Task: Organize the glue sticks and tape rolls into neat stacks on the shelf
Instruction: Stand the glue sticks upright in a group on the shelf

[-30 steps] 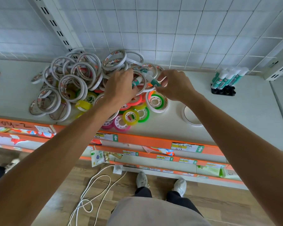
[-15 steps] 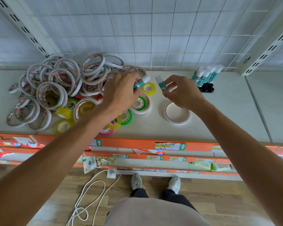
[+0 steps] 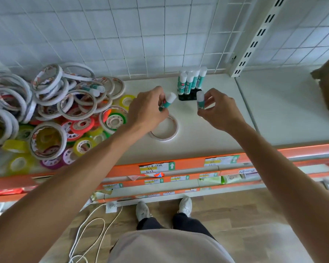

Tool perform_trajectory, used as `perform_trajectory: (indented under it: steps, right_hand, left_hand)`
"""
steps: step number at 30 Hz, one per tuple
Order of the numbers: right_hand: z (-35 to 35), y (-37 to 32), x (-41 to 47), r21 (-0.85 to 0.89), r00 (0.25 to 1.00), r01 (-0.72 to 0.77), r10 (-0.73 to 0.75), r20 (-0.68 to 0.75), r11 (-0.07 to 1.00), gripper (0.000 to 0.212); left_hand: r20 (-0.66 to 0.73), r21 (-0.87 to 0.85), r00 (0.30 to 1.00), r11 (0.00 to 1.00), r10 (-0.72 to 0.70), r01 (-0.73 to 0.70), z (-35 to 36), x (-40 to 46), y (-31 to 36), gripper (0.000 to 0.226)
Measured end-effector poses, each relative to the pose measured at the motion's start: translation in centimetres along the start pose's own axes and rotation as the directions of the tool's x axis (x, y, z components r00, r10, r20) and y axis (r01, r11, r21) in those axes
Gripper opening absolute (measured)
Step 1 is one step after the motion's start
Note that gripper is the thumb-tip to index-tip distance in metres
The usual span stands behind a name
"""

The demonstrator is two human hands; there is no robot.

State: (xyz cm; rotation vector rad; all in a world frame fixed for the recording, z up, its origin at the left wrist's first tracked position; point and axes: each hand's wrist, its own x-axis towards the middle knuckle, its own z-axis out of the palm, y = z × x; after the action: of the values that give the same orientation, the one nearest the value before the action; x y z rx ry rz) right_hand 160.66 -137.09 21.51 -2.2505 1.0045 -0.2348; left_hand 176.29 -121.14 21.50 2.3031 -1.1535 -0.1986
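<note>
Glue sticks, two in hand; tape rolls unsorted.

One glue stick (image 3: 168,101) is pinched in the left hand (image 3: 148,109), another (image 3: 200,100) in the right hand (image 3: 219,109), both held just at 6 o'clock of the standing sticks (image 3: 191,80). Judged early: a tape heap (image 3: 51,111) is left at 9 o'clock, with sticks seen in it, and one roll (image 3: 164,128) lies apart on the shelf (image 3: 207,133).

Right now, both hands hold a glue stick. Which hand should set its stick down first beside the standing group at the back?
Right, probably. The right hand holds its glue stick upright beside the standing glue sticks. The left hand holds its stick tilted and farther away.
</note>
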Motion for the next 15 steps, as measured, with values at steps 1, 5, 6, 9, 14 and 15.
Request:
perform_trajectory:
  steps: [1, 5, 6, 9, 14, 15]
  right_hand:
    - [-0.3, 0.4, 0.2, -0.001, 1.0, -0.005, 0.005, -0.012, 1.0, 0.027]
    - [-1.1, 1.7, 1.4, 0.005, 0.997, 0.01, -0.009, -0.07, 1.0, 0.026]
    - [-1.3, 1.9, 1.8, 0.009, 0.997, 0.026, -0.025, -0.078, 1.0, 0.025]
    - [-1.9, 2.4, 3.4, 0.045, 0.993, 0.073, -0.068, -0.093, 0.996, 0.024]
    - [-1.4, 2.6, 6.2, 0.159, 0.984, 0.095, -0.068, -0.167, 0.983, 0.022]
    - [-1.2, 2.7, 6.6, 0.169, 0.981, 0.101, -0.07, -0.183, 0.98, 0.022]
  left_hand:
    - [-0.003, -0.018, 1.0, 1.0, -0.003, 0.003, 0.3, 0.2, 0.4, 0.02]
    - [-0.038, -0.071, 0.999, 0.997, -0.024, 0.021, 1.4, 1.1, 1.5, 0.019]
    - [-0.052, -0.074, 0.998, 0.997, -0.035, 0.031, 1.5, 1.3, 1.8, 0.018]
    - [-0.082, -0.068, 0.994, 0.996, -0.068, 0.062, 2.0, 1.7, 2.4, 0.017]
    - [-0.111, -0.068, 0.987, 0.992, -0.117, 0.11, 2.2, 1.7, 3.0, 0.018]
    - [-0.114, -0.073, 0.986, 0.991, -0.124, 0.116, 2.2, 1.7, 3.1, 0.018]
